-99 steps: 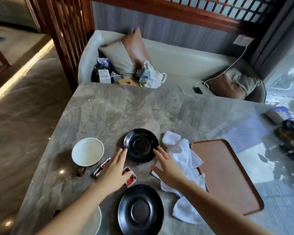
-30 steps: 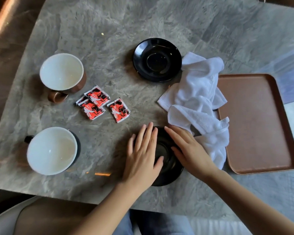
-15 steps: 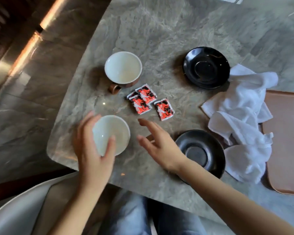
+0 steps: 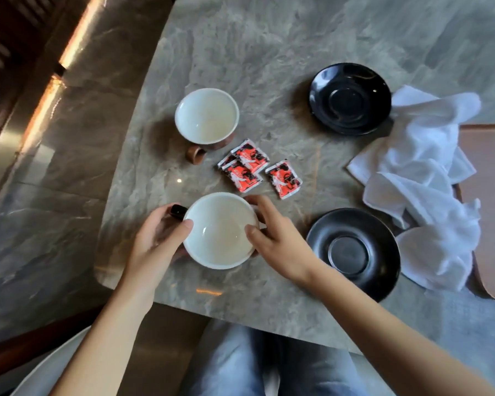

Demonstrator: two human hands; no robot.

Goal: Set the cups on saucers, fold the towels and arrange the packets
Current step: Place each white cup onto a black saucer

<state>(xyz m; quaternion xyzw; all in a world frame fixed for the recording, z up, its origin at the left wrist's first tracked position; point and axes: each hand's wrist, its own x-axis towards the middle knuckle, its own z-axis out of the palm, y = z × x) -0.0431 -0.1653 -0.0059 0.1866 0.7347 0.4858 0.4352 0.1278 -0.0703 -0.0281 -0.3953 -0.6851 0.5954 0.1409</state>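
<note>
Both hands grip the near cup point(image 4: 219, 231) on the marble table point(image 4: 269, 52): the left hand point(image 4: 152, 238) at its dark handle side, the right hand point(image 4: 280, 241) on its opposite rim. Right of this cup sits an empty near saucer point(image 4: 352, 252). Beyond the cup lie red packets point(image 4: 257, 170), then the far cup point(image 4: 206, 117). Farther right, crumpled white towels point(image 4: 420, 178) overlap a brown tray point(image 4: 492, 195), the far saucer point(image 4: 350, 98) beyond them.

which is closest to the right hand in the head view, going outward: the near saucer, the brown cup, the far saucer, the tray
From the right hand:
1. near saucer, just to its right at the table's near edge.
2. brown cup, up and left, beyond the packets.
3. far saucer, farther back on the right.
4. tray, at the far right edge, past the towels.
</note>
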